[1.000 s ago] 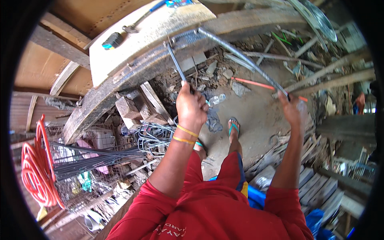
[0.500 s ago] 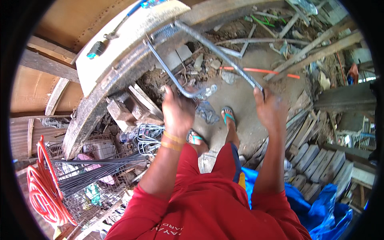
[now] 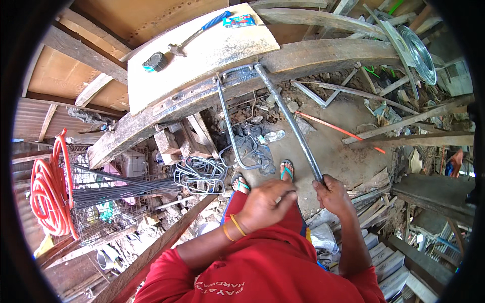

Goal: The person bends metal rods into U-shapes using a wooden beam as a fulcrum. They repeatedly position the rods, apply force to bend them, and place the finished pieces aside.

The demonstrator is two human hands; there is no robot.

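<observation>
My right hand (image 3: 332, 195) is wrapped round the lower end of a long steel bending bar (image 3: 293, 121). The bar's far end rests at the edge of a thick wooden beam (image 3: 323, 54), by metal pegs. My left hand (image 3: 268, 203) is in front of my shorts, apart from the bar, its fingers curled in and slightly blurred; nothing shows in it. A thin bent steel rod (image 3: 228, 118) hangs from the beam left of the bar, its lower end hooked. Several bent steel stirrups (image 3: 200, 174) are piled on the left.
On a pale board (image 3: 202, 55) lie a claw hammer (image 3: 197, 34), a tape measure (image 3: 154, 62) and a small blue packet (image 3: 239, 20). At left are a coiled orange hose (image 3: 49, 194) and straight dark rods (image 3: 126, 184). Timber offcuts (image 3: 184, 141) lie beneath the beam.
My left hand has moved away from the bent rod, down and right toward my body. My right hand still grips the bar, now lower in view. The view has shifted, showing more of the board.
</observation>
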